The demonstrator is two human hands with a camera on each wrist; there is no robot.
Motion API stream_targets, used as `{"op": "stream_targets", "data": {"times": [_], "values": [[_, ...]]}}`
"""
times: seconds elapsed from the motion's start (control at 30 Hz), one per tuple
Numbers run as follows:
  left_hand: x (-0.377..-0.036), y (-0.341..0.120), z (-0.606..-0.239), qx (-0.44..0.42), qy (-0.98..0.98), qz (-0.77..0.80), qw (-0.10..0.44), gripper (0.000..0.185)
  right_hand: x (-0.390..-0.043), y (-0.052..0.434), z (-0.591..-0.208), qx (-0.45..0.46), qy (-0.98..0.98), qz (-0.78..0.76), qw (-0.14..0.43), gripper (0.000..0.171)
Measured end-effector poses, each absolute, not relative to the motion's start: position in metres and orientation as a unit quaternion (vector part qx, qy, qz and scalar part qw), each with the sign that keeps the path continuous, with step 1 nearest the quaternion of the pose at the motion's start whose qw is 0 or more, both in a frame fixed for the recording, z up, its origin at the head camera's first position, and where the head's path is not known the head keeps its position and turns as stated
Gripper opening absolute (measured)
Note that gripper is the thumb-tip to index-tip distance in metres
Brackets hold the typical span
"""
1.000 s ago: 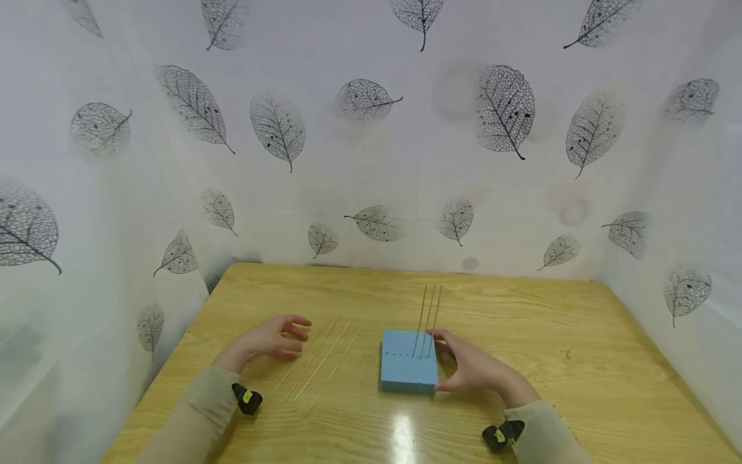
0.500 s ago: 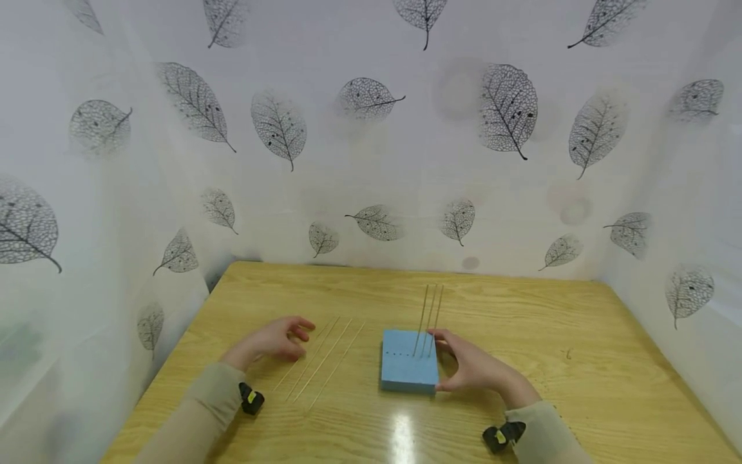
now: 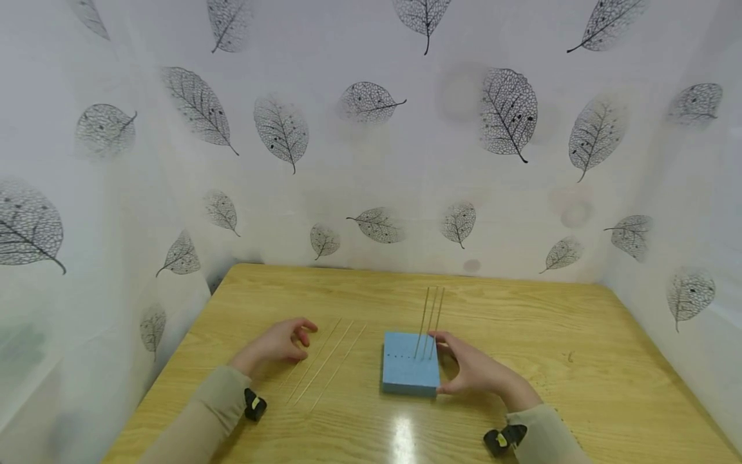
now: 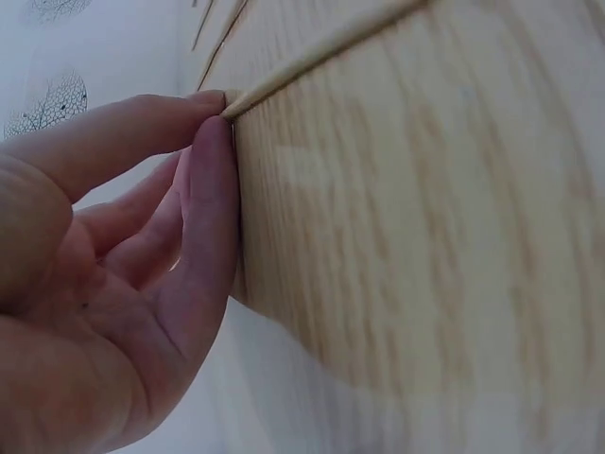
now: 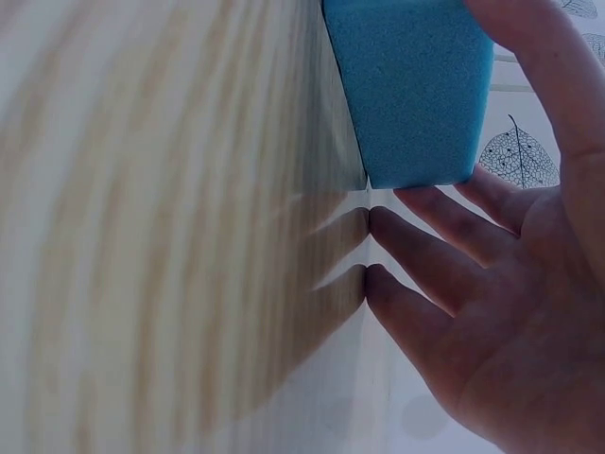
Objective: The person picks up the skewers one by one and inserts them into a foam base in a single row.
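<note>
Pinching a skewer (image 4: 312,57), left hand (image 3: 278,343) has edged rightward.

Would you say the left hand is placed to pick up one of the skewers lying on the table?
Probably yes: the left hand already touches the end of a lying skewer with thumb and fingertip, and nothing sits between it and the others beside it.

table (image 3: 522,322): light wood, visible grain, glossy, a bright glare patch near its front edge | backdrop (image 3: 406,167): white sheet printed with grey skeleton leaves, enclosing the table at back, left and right | stains: faint round smudges on the back sheet | light: even, soft, from overhead
</note>
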State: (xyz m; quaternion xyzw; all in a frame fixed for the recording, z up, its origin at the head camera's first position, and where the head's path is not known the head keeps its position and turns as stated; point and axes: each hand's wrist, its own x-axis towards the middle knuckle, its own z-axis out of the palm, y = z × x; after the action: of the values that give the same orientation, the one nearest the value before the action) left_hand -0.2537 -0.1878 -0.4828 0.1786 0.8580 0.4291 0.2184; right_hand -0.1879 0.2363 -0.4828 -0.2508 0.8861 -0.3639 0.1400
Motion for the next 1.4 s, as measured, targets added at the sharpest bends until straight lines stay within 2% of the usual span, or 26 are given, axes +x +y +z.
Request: {"op": "stream_targets", "data": {"times": [0.47, 0.73, 1.13, 1.4], "values": [[-0.248, -0.179, -0.479, 0.174, 0.891, 0.381, 0.174, 0.062, -0.188, 0.237, -0.484, -0.255, 0.883, -0.368, 0.144, 0.103], [-0.243, -0.181, -0.484, 0.171, 0.899, 0.367, 0.167, 0.066, -0.185, 0.237, -0.490, -0.255, 0.883, -0.369, 0.141, 0.105], [-0.246, -0.185, -0.481, 0.104, 0.862, 0.463, 0.177, 0.065, -0.186, 0.237, -0.486, -0.259, 0.882, -0.369, 0.140, 0.104], [-0.251, -0.184, -0.457, 0.143, 0.833, 0.512, 0.153, 0.059, -0.188, 0.239, -0.484, -0.257, 0.880, -0.373, 0.141, 0.104]]}}
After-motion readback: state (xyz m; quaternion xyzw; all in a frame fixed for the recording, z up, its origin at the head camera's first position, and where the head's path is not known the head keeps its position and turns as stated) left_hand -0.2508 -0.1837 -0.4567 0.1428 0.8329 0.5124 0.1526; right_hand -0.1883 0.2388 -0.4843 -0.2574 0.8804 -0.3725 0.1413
